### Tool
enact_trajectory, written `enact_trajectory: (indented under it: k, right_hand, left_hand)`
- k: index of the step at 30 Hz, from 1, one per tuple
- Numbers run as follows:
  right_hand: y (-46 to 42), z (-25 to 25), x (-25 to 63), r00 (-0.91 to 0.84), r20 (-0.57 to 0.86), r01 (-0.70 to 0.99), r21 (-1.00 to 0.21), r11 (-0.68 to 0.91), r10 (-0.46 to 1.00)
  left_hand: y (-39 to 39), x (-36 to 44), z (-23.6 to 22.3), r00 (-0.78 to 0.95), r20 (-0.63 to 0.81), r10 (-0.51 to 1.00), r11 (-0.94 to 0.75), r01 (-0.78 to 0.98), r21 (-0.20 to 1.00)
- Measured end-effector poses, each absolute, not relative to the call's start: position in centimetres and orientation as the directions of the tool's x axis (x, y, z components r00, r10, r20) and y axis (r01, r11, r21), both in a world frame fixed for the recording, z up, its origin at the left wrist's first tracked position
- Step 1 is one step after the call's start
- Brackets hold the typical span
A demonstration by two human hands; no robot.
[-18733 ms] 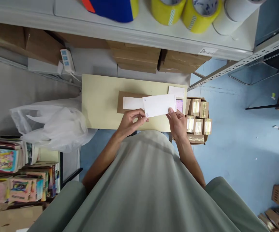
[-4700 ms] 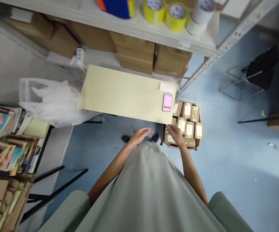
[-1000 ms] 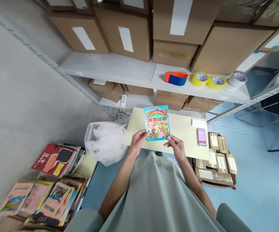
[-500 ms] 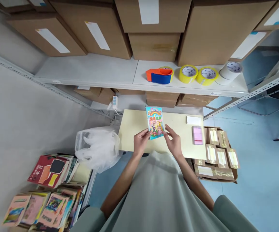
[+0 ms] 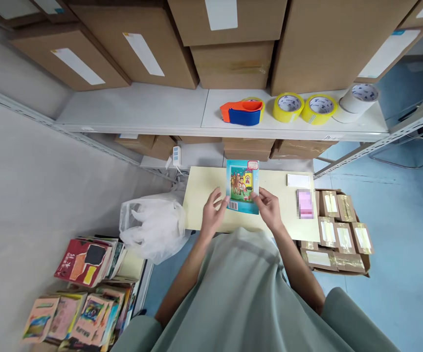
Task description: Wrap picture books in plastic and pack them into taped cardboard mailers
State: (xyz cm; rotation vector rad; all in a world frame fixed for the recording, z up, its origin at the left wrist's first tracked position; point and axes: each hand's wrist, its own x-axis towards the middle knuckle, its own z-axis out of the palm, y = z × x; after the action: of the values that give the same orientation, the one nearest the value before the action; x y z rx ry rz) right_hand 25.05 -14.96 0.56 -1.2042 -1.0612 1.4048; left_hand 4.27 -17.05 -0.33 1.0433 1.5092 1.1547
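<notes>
A small colourful children's book (image 5: 243,186) is held up over the pale yellow table (image 5: 204,190), its back cover with a barcode facing me. My right hand (image 5: 268,209) grips its lower right edge with pinched fingers. My left hand (image 5: 213,215) is beside the book's lower left corner, fingers spread and apart, barely touching it or just off it.
A phone (image 5: 304,204) and a white pad (image 5: 298,180) lie on the table's right end. A carton of small packed boxes (image 5: 338,234) sits on the floor to the right, a plastic bag (image 5: 150,230) and stacked books (image 5: 82,283) to the left. Tape rolls (image 5: 288,106) and a dispenser (image 5: 242,111) are on the shelf.
The book has been turned over, from front cover to back cover. My left hand has opened and come off it; my right hand now holds it.
</notes>
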Motion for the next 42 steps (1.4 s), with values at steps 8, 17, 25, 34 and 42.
enact_trajectory:
  k: [8,17,25,34,42]
  right_hand:
    - [-15.3,1.3,26.9,-0.148,-0.238,-0.316,-0.908,-0.274,0.96]
    - [-15.6,0.7,27.6,-0.167,-0.241,-0.239,-0.931,-0.276,0.956]
    - [-16.3,-2.3,25.6,0.006,-0.268,-0.1,-0.959,-0.266,0.963]
    - [-18.6,-0.2,24.2,-0.037,-0.179,-0.031,-0.983,-0.181,0.983]
    - [-16.6,1.1,27.9,-0.202,-0.271,-0.176,-0.935,-0.307,0.941]
  left_hand:
    - [-16.3,2.4,2.1,0.018,-0.357,0.934,0.353,-0.213,0.911]
    - [-16.9,3.3,2.6,-0.028,-0.344,0.939,0.332,-0.193,0.923]
    - [-18.6,5.6,0.1,-0.204,-0.11,0.973,0.159,0.244,0.957]
    - [-21.0,9.3,-0.4,0.05,0.023,0.999,-0.044,0.475,0.879]
    - [-16.4,0.9,0.6,-0.118,-0.271,0.955,0.277,0.044,0.96]
